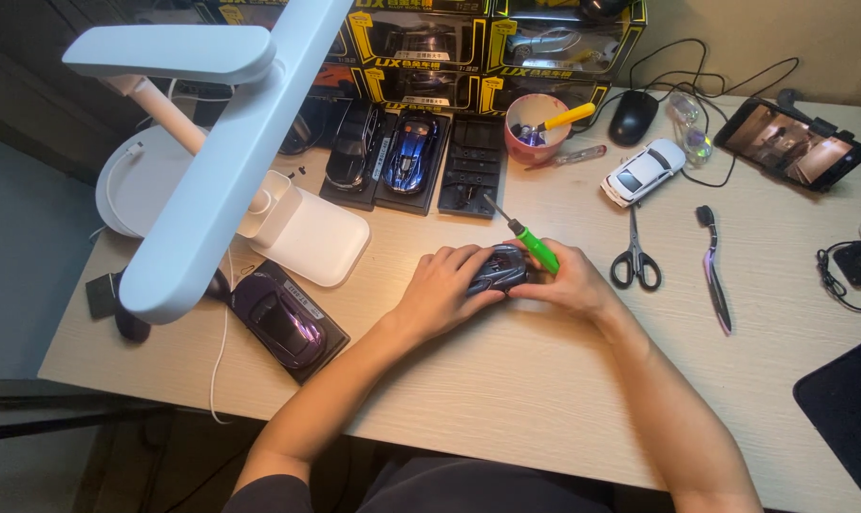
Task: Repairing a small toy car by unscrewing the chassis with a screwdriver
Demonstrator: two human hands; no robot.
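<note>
Both hands rest on the wooden desk [506, 380] around a small dark model car [498, 269]. My left hand [440, 290] cups the car from the left and grips it. My right hand [568, 280] touches the car's right end and also holds a green-handled screwdriver [535, 245], whose metal tip points up and to the left, away from the car.
A white desk lamp [212, 161] overhangs the left side. A purple model car [283, 323] sits on a black base, more cars on bases [392, 157] and boxed cars at the back. A pink cup [535, 128], white car [644, 173], scissors [635, 256], mouse [632, 116] and phone [789, 142] lie right.
</note>
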